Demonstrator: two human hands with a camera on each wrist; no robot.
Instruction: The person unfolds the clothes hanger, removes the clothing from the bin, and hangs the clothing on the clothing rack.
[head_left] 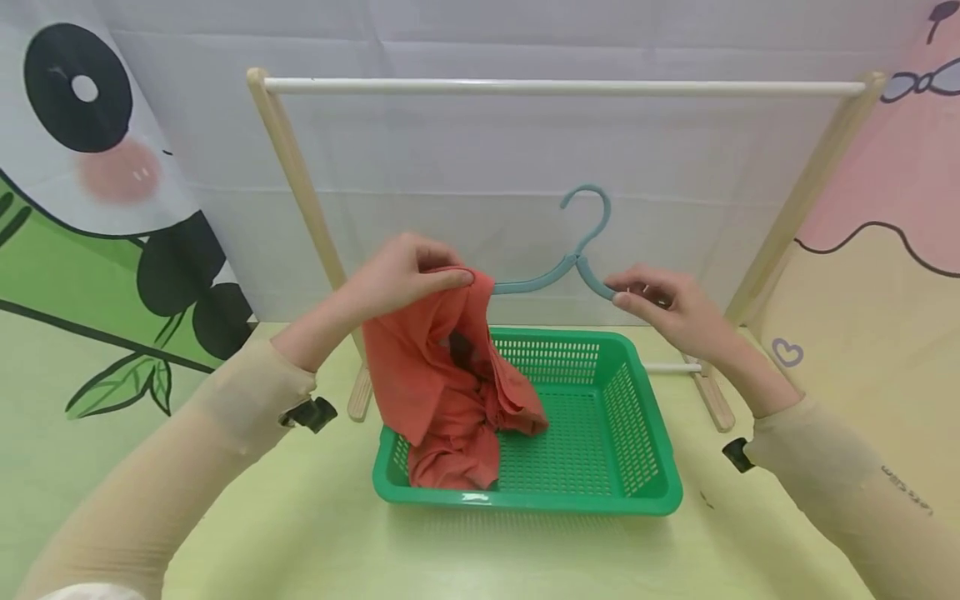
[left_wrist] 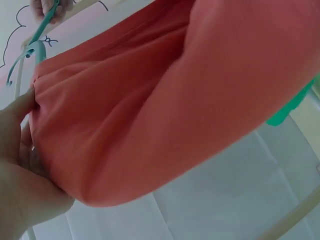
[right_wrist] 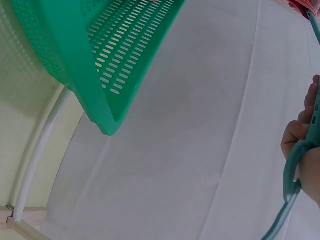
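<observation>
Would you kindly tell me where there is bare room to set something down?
The table is bare before the green basket, between left sleeve and right sleeve. The basket's right part is free; red cloth crowds the left.

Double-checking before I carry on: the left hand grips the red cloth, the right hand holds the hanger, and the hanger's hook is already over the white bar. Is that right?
Not quite: the hook is off the white bar, showing lower with a gap between them in the head view. The left hand does grip the red cloth, and the right hand holds the hanger.
</observation>
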